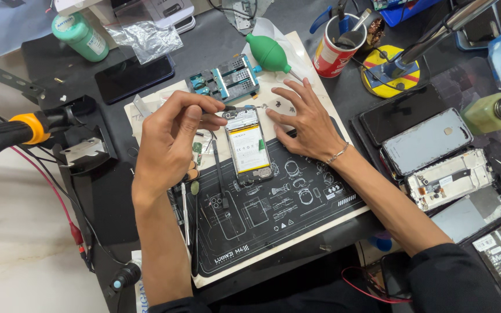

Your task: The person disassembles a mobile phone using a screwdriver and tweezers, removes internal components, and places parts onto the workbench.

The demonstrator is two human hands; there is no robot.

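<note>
**Opened phone on a repair mat, worked from both sides**

At frame centre an opened phone (249,145) lies back-up on the black mat (297,203), its pale battery exposed, the top end toward the blue clamp (225,80). The left hand (172,139) pinches a thin dark tool (221,108), fingers closed narrowly on it, tip at the phone's top edge. The right hand (304,119) rests beside it, fingers spread wide, seemingly bracing; it holds nothing.
</note>
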